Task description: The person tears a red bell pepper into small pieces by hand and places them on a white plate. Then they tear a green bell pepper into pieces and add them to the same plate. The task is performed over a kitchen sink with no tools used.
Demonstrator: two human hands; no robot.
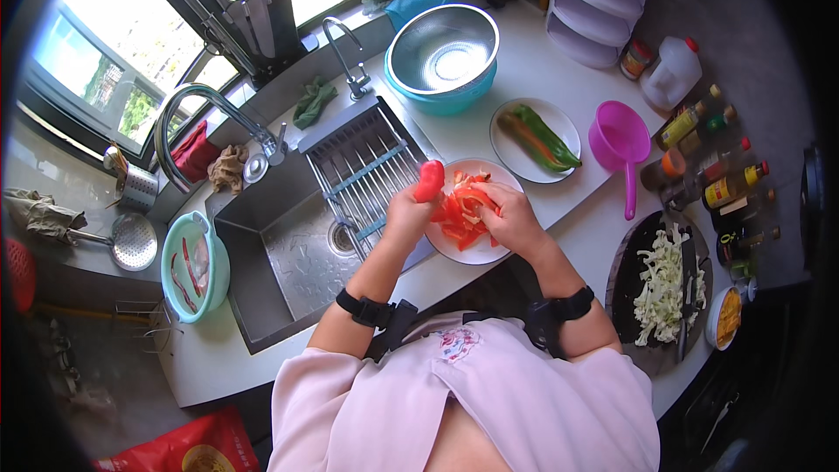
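My left hand [408, 215] grips a red pepper [430, 181], whose rounded end sticks up past my thumb. Over the white plate [452, 252], my right hand [519, 221] has its fingers around a curved strip of red pepper [473, 195]. Torn red pepper pieces [460, 235] with pale inner flesh are heaped on the plate below both hands. Just beyond, a second white plate [514, 158] bears a long green pepper [543, 139] with an orange-brown streak.
Left of the plate is a steel sink [305, 269] with a drying rack [357, 190] across it. A metal colander [452, 46], a pink ladle [619, 134] and several bottles [727, 187] stand around. Chopped cabbage [665, 288] and a cleaver [688, 275] lie on a round board.
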